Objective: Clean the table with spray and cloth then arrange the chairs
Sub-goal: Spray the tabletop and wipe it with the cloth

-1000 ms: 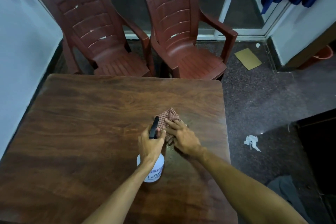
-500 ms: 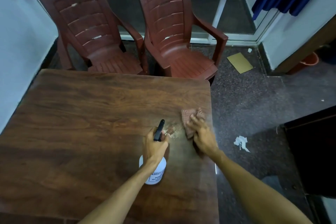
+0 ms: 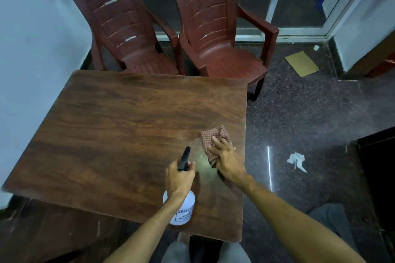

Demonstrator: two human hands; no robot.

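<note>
the left hand is clenched round the neck of the spray bottle. the bottle's white body is upright over the near right part of the table; i cannot tell whether its base rests on the wood. its black nozzle points away from me, toward the far edge. the right hand lies flat with fingers extended, pressing the checked cloth onto the tabletop just beside the right edge; i read this hand as released, grasping nothing. a wet sheen shows between nozzle and cloth. the left chair and right chair stand side by side at the far edge, seats facing the table. on the floor to the right lie a cardboard piece and crumpled paper, well apart.
</note>
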